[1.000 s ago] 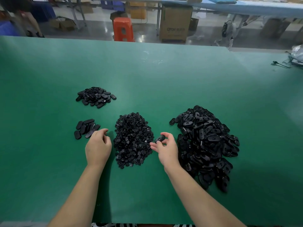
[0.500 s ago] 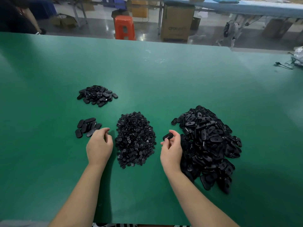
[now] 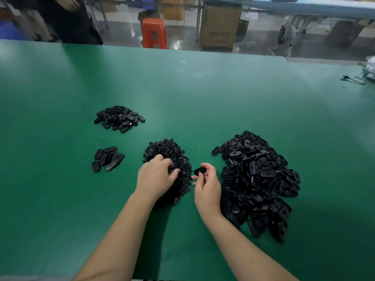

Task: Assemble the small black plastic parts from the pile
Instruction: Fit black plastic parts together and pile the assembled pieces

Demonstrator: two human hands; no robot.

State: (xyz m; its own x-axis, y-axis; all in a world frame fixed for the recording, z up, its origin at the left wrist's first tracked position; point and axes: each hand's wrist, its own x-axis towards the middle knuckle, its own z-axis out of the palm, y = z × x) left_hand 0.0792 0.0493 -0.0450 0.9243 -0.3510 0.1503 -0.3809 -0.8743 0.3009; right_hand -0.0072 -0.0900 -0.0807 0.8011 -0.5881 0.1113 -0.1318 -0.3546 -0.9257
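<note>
On the green desk (image 3: pixel 203 98), going from left to right, a loose group of flat oblong black pieces (image 3: pixel 107 158) lies well to the left of the left hand (image 3: pixel 156 177), with a small heap of similar oblong parts (image 3: pixel 119 118) farther back on the desk. The left hand rests on the near left side of the middle pile of small round black parts (image 3: pixel 172 157), its fingers curled down into the pile; whether they pinch 1 part cannot be told, since the fingertips are buried among the pieces. This pile is a dense mound of tiny dark discs, and part of it is hidden under the hand. Just beside it, the right hand (image 3: pixel 207 187) is raised slightly over the bare strip between the middle pile and the big pile, and pinches 1 oblong black part (image 3: pixel 199 170) between thumb and fingertips, with the part pointing toward the left hand and close to it but apart. The part is flat, glossy, with rounded ends. To the right of that hand, touching its outer edge in view, spreads the large pile of oblong black shells (image 3: pixel 259 179), many showing a small hole or slot in the face.
</note>
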